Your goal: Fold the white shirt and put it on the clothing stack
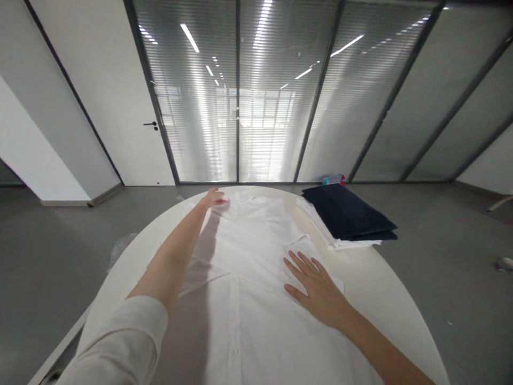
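Observation:
A white button-up shirt lies spread out, its buttoned front strip running down the middle towards me. At the shirt's far left corner, my left hand has its fingers and thumb closed on the cloth; the small details of this grip are hard to see. My right hand rests palm down on the right part of the shirt, fingers spread and holding nothing. Folds of cloth cross the shirt below its upper part, and my left arm throws a shadow along the left side.
The shirt is on a round white table. At its right back edge, a dark navy folded piece lies on folded white cloth. Clear plastic hangs near the left edge. Glass partitions and a door stand beyond.

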### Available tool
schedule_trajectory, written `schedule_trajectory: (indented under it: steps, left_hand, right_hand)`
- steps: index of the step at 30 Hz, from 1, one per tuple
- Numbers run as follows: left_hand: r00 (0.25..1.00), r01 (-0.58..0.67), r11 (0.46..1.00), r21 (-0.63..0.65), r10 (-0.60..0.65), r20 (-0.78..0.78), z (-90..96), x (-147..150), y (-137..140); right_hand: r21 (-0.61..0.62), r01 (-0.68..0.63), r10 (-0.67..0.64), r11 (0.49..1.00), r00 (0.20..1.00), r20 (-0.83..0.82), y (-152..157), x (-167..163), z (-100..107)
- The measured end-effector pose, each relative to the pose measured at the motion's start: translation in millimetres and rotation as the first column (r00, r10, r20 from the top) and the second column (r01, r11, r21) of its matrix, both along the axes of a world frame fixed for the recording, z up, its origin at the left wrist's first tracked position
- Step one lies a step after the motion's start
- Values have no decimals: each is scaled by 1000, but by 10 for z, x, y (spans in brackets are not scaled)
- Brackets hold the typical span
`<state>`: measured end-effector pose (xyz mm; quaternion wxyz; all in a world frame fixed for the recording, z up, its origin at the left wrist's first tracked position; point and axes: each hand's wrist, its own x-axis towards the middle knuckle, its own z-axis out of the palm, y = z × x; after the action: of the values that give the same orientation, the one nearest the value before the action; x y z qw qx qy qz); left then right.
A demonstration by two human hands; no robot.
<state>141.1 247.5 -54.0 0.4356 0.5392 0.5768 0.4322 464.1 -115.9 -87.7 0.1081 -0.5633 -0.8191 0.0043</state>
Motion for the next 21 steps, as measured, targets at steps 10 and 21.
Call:
schedule_trajectory:
  steps: [10, 21]
  left_hand:
    - [1000, 16, 970, 244, -20, 11, -331, 85, -26]
    - [931, 267, 849, 456, -105, -349, -234, -75, -326]
  right_hand:
    - [22, 18, -14, 1000, 982, -190, 293, -62, 153]
    - [68, 119, -117, 991, 993, -26, 2206, -879, 726]
